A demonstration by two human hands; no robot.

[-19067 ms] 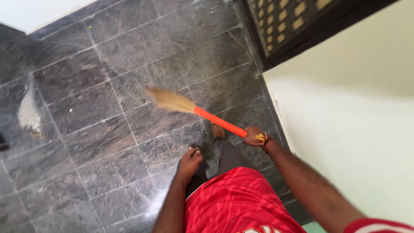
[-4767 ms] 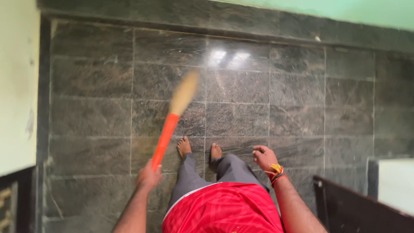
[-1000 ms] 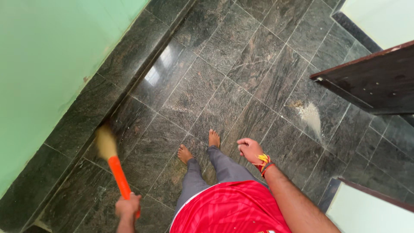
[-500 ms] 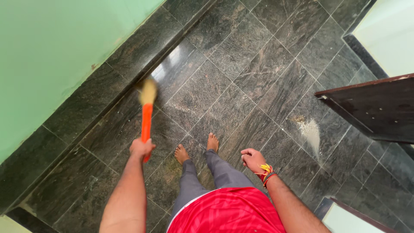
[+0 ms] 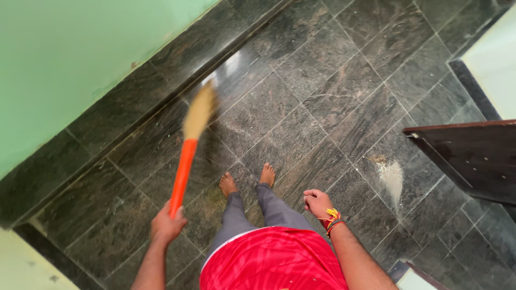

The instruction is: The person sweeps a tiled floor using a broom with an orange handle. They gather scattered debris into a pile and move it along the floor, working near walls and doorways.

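Observation:
My left hand (image 5: pixel 166 224) grips the orange handle of a broom (image 5: pixel 183 167). Its straw-coloured bristles (image 5: pixel 199 111) are blurred and reach toward the dark skirting under the green wall (image 5: pixel 70 59). My right hand (image 5: pixel 317 202) hangs loosely curled beside my hip and holds nothing; red, yellow and black threads circle its wrist. My bare feet (image 5: pixel 247 180) stand on the dark stone tiles between the two hands.
A small pile of pale dust (image 5: pixel 392 180) lies on the tiles to the right of my feet. A dark wooden door (image 5: pixel 473 156) juts in from the right. A pale wall (image 5: pixel 492 64) is at the upper right, and another pale corner (image 5: pixel 21 266) at the lower left.
The broom has swung from low left along the skirting up and to the right. My left arm has drawn back toward me. The right hand has barely moved.

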